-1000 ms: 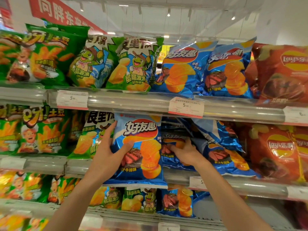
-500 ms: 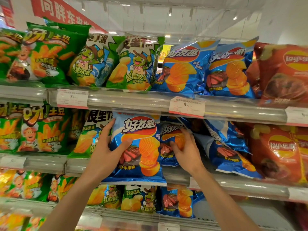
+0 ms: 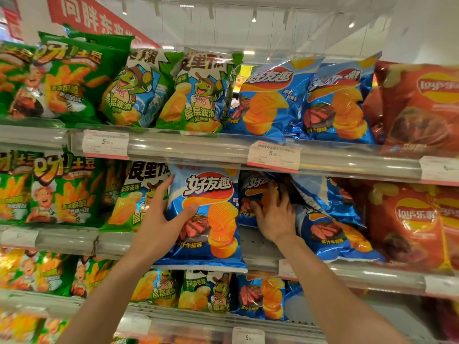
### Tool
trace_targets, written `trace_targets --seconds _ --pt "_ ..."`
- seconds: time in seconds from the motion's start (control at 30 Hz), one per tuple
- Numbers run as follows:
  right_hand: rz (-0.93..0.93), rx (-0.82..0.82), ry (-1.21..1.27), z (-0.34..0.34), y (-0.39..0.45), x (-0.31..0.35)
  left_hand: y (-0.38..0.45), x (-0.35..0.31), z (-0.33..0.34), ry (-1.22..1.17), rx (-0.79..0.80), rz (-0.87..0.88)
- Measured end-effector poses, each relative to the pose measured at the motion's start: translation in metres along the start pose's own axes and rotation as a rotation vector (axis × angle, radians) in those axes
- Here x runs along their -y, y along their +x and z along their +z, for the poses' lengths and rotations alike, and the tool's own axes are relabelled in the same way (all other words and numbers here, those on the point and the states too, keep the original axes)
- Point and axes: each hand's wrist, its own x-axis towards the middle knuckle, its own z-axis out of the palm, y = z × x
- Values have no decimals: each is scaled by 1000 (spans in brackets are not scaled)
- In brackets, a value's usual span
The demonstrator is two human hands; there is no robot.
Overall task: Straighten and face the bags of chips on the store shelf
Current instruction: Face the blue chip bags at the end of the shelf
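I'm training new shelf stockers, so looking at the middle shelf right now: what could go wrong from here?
1. The front blue chip bag, gripped by the left hand, overhangs the shelf edge and might slide off if released.
2. The right hand presses the rear blue bag; pushing hard could crush chips.
3. The tilted blue bags beside it may topple forward if nudged.

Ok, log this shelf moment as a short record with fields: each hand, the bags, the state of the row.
left hand: grips upright front-facing blue foil chip bag, thumb on its front
right hand: fingers spread flat on recessed blue chip bag behind
tilted blue chip bag: leaning, not faced
middle shelf rail: held bag's bottom hangs over it
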Motion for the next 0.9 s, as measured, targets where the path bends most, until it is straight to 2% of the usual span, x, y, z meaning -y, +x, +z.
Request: trace_targets --seconds 0.2,0.3,0.4,0.53,0.6,0.77,0.9 --pt "-8 149 40 -9 -2 -4 -3 4 0 -35 11 -3" --pt "-88 48 154 -5 -4 0 -5 2 1 -47 14 0" --pt "-107 -29 153 3 -4 1 -5 -1 -1 -49 15 3" --pt "-10 116 139 3 1 -4 -6 -2 -3 -38 26 2" --pt "-2 120 228 -4 -2 -3 -7 0 -3 -44 23 2" --pt "-31 1 541 -37 -37 6 -9 10 8 -28 58 3" --pt "39 114 791 -62 -77 13 -6 11 42 -18 97 28"
